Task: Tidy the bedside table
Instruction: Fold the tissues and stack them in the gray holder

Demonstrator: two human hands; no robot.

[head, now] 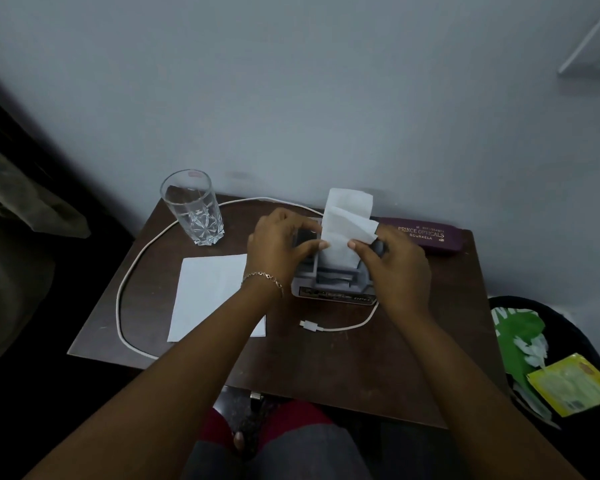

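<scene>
A folded white tissue (347,223) stands upright in a grey compartmented organizer (329,280) at the middle of the dark wooden bedside table (413,341). My left hand (279,245) pinches the tissue's left edge and my right hand (394,263) pinches its right edge. Left of the organizer, a flat white tissue (208,292) lies on the table. A white charging cable (125,282) loops around the table, its plug (309,324) lying in front of the organizer. An empty cut glass (193,207) stands at the back left. A maroon spectacle case (426,237) lies at the back right.
A black bin (589,344) holding green and yellow wrappers sits on the floor to the right of the table. A dark bed edge with bedding (21,209) is on the left. The wall stands directly behind the table.
</scene>
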